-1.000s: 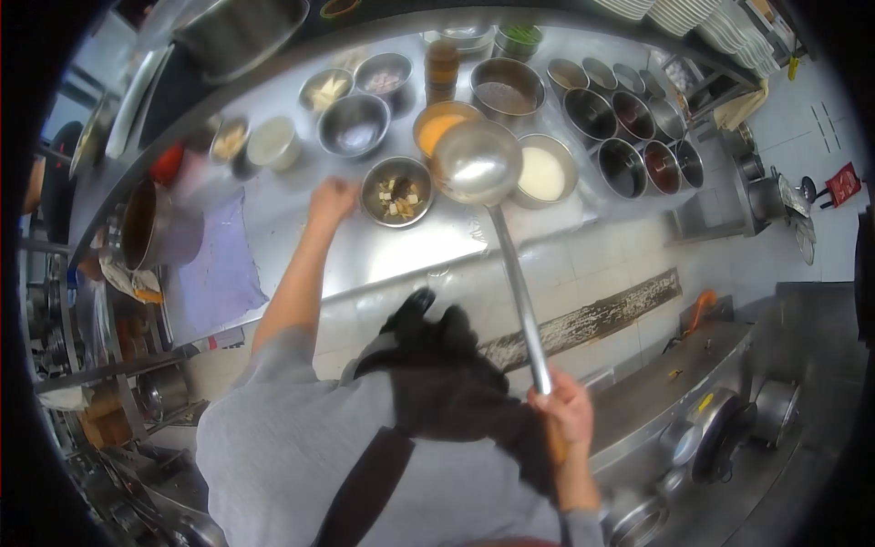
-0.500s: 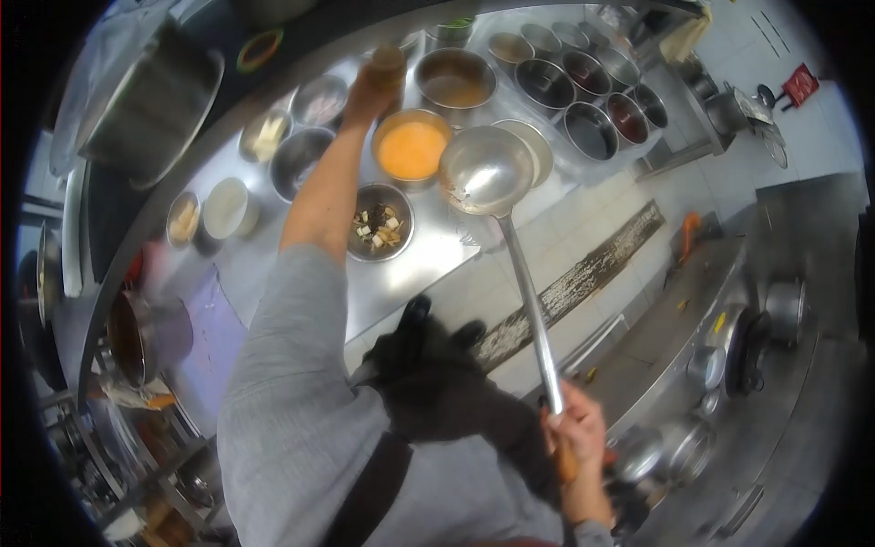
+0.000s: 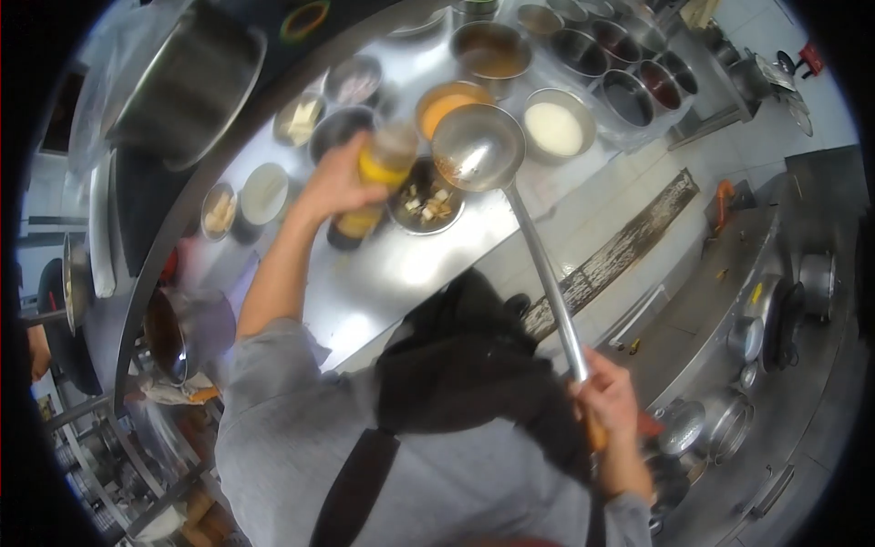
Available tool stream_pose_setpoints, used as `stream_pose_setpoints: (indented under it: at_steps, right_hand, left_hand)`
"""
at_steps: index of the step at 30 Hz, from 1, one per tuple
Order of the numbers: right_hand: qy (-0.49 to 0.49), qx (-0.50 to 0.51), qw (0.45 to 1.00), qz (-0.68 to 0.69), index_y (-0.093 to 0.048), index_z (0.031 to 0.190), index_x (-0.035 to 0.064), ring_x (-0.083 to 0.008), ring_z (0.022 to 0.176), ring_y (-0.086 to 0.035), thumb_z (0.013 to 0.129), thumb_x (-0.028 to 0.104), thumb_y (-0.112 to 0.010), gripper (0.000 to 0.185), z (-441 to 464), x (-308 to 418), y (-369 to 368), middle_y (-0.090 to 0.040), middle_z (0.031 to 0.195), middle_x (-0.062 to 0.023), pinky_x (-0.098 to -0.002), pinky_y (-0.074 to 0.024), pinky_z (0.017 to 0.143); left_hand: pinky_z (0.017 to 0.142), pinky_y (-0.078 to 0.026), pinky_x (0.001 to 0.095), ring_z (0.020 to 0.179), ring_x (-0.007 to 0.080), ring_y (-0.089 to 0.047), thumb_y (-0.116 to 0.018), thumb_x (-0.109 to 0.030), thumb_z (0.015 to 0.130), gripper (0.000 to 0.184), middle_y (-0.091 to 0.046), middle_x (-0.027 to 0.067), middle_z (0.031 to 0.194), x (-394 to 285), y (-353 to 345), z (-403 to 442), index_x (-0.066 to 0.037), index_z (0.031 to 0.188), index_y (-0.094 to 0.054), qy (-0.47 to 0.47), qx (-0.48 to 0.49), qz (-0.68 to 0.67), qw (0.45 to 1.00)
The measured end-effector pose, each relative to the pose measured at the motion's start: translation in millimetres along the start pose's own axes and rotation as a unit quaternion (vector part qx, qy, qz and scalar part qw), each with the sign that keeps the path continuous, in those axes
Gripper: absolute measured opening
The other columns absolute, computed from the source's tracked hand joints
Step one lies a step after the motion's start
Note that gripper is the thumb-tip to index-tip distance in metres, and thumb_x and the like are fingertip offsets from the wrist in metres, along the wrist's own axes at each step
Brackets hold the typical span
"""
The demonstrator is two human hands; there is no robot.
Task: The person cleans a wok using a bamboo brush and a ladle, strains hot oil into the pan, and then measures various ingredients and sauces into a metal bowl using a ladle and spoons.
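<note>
My left hand (image 3: pixel 339 187) is closed around a bottle (image 3: pixel 383 162) with a yellow label, tilted and blurred by motion. It hangs over the steel counter, just left of a bowl (image 3: pixel 427 221) holding white cubes and dark pieces. In my right hand (image 3: pixel 609 390) is the wooden end of a long-handled steel ladle (image 3: pixel 480 144). The ladle's bowl is raised, with a small brown smear inside. Seen from here, it overlaps the pot of orange liquid (image 3: pixel 441 108). A pot of creamy white liquid (image 3: pixel 556 128) stands to its right.
Several steel pots of dark sauces (image 3: pixel 629 96) cluster at the back right. Bowls of ingredients (image 3: pixel 299 118) line the counter's left side. A large pot (image 3: pixel 187 82) stands at upper left. Another person's hand (image 3: pixel 38 354) shows at the left edge. Pots and a strainer (image 3: pixel 682 428) lie at right.
My left hand has drawn the bottle back from the far side of the counter towards me. The view has shifted, and the ladle now covers part of the orange pot, uncovering the white one.
</note>
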State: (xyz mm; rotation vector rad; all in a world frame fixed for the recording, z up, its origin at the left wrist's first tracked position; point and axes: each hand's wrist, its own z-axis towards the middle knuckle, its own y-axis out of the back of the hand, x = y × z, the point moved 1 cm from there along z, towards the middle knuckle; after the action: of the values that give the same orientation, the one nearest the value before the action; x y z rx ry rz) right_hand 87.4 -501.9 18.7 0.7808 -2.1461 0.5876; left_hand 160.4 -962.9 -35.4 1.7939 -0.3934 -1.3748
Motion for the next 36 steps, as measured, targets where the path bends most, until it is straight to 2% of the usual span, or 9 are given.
stream_pose_setpoints:
  at_steps: [4, 6, 14, 20, 25, 27, 30, 32, 36]
  right_hand:
    - [-0.018, 0.021, 0.999, -0.038, -0.044, 0.131, -0.0052, -0.0118, 0.050, -0.054, 0.078, -0.007, -0.057, 0.055, 9.9, 0.5, -10.4, -0.057, 0.075, -0.0049, -0.0227, -0.0437, 0.046]
    - [-0.022, 0.034, 0.994, -0.103, -0.045, 0.131, -0.0053, -0.0103, 0.050, -0.053, 0.077, -0.007, -0.056, 0.055, 15.3, 2.7, -15.2, -0.056, 0.073, -0.0034, -0.0223, -0.0425, 0.046]
    - [-0.035, 0.068, 0.987, -0.144, -0.045, 0.130, -0.0060, -0.0086, 0.050, -0.052, 0.078, -0.006, -0.056, 0.053, 23.2, 1.0, -25.5, -0.056, 0.070, -0.0017, -0.0223, -0.0418, 0.046]
    - [-0.033, 0.065, 0.990, -0.123, -0.048, 0.127, -0.0061, -0.0073, 0.050, -0.052, 0.078, -0.006, -0.056, 0.050, 22.9, 0.6, -29.0, -0.056, 0.071, -0.0009, -0.0216, -0.0414, 0.046]
    - [-0.021, 0.043, 0.987, -0.155, -0.049, 0.127, -0.0036, -0.0136, 0.050, -0.054, 0.077, -0.005, -0.057, 0.051, 18.2, -3.9, -27.4, -0.060, 0.071, -0.0048, -0.0250, -0.0438, 0.049]
    - [0.167, 0.032, 0.847, -0.504, -0.046, 0.130, 0.0000, -0.0285, 0.054, -0.057, 0.076, -0.001, -0.059, 0.056, 15.3, -3.3, -31.7, -0.061, 0.077, -0.0133, -0.0344, -0.0473, 0.052]
    - [0.244, 0.000, 0.773, -0.586, -0.041, 0.132, 0.0032, -0.0393, 0.062, -0.056, 0.075, 0.003, -0.060, 0.061, 27.4, -30.2, -13.7, -0.057, 0.084, -0.0185, -0.0436, -0.0478, 0.057]
    - [0.240, 0.000, 0.766, -0.597, -0.040, 0.133, 0.0044, -0.0386, 0.063, -0.056, 0.075, 0.005, -0.061, 0.061, 35.4, -45.8, 2.6, -0.057, 0.084, -0.0173, -0.0466, -0.0470, 0.057]
    - [0.240, -0.009, 0.788, -0.567, -0.041, 0.132, 0.0048, -0.0368, 0.065, -0.057, 0.074, 0.002, -0.061, 0.061, 28.5, -59.7, 1.0, -0.056, 0.082, -0.0165, -0.0443, -0.0475, 0.059]
  left_hand:
    - [0.081, -0.048, 0.0361, 0.092, 0.0346, -0.061, -0.072, -0.028, 0.058, 0.065, -0.063, 0.0206, 0.099, 7.5, -14.7, -54.5, 0.000, 0.113, -0.052, 0.026, 0.089, -0.037, 0.995]
    - [0.077, -0.048, 0.0341, 0.084, 0.0279, -0.062, -0.072, -0.026, 0.058, 0.057, -0.065, 0.0175, 0.090, 15.5, -23.5, -69.4, 0.000, 0.106, -0.056, 0.123, 0.188, -0.069, 0.972]
    - [0.072, -0.048, 0.0328, 0.077, 0.0262, -0.063, -0.071, -0.027, 0.059, 0.049, -0.065, 0.0164, 0.081, 22.9, -26.6, -90.5, 0.003, 0.097, -0.060, 0.199, 0.207, -0.105, 0.952]
    - [0.072, -0.049, 0.0341, 0.077, 0.0298, -0.063, -0.072, -0.029, 0.058, 0.051, -0.065, 0.0181, 0.082, 31.8, -23.6, -100.3, 0.002, 0.096, -0.059, 0.159, 0.178, -0.046, 0.970]
    - [0.080, -0.047, 0.0364, 0.089, 0.0318, -0.062, -0.074, -0.032, 0.060, 0.065, -0.064, 0.0193, 0.095, 36.3, -16.0, -105.9, -0.001, 0.112, -0.052, 0.112, 0.078, -0.091, 0.986]
    - [0.082, -0.047, 0.0362, 0.092, 0.0297, -0.062, -0.076, -0.030, 0.060, 0.067, -0.064, 0.0175, 0.098, 37.5, -7.5, -106.0, -0.002, 0.115, -0.051, 0.065, -0.001, -0.124, 0.990]
    - [0.088, -0.045, 0.0359, 0.100, 0.0244, -0.060, -0.079, -0.027, 0.061, 0.073, -0.062, 0.0127, 0.108, 47.5, 2.4, -101.4, -0.003, 0.122, -0.047, 0.001, -0.114, -0.214, 0.970]
    - [0.089, -0.045, 0.0356, 0.100, 0.0247, -0.060, -0.079, -0.027, 0.063, 0.071, -0.061, 0.0120, 0.111, 45.0, 13.1, -93.3, -0.004, 0.122, -0.047, -0.058, -0.225, -0.139, 0.963]
    - [0.088, -0.046, 0.0357, 0.101, 0.0264, -0.060, -0.079, -0.028, 0.064, 0.068, -0.061, 0.0145, 0.108, 44.2, 16.7, -63.1, -0.003, 0.119, -0.047, -0.105, -0.244, -0.046, 0.963]
